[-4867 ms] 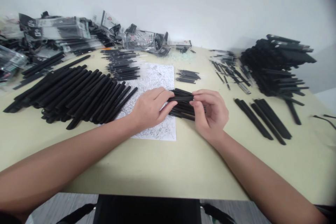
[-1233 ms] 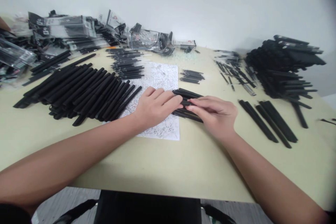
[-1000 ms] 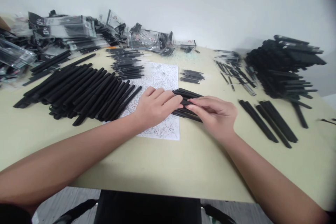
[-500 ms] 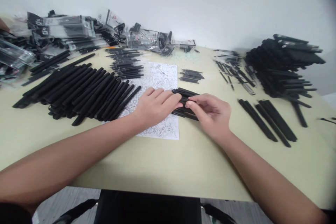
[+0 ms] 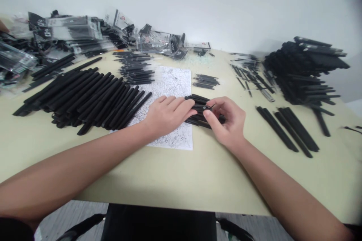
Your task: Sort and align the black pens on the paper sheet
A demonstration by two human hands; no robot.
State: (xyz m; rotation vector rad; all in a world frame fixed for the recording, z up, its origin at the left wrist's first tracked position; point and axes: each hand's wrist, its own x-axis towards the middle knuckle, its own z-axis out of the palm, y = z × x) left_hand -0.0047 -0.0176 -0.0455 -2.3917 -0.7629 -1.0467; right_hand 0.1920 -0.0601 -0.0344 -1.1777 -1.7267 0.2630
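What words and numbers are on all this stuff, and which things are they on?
Nothing is clear enough to quote.
Black bag label: big white characters, too blurred to read.
White card: a red mark and some print, too small to read.
Clear packet: printing, too blurred to read.
Paper sheet: covered in dark scribbles, no readable words.
Black piece between the left hand and right hand: a pale round mark, too tiny to read.

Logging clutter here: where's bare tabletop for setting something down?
Between the forearms, the pale yellow table is bare from white scribbled paper to the near edge. Another lies outside the right forearm, nearer than long black sticks. Crowded: by the right hand; left, clear plastic packets behind piled black cylindrical rods; back right, heaped black rods.
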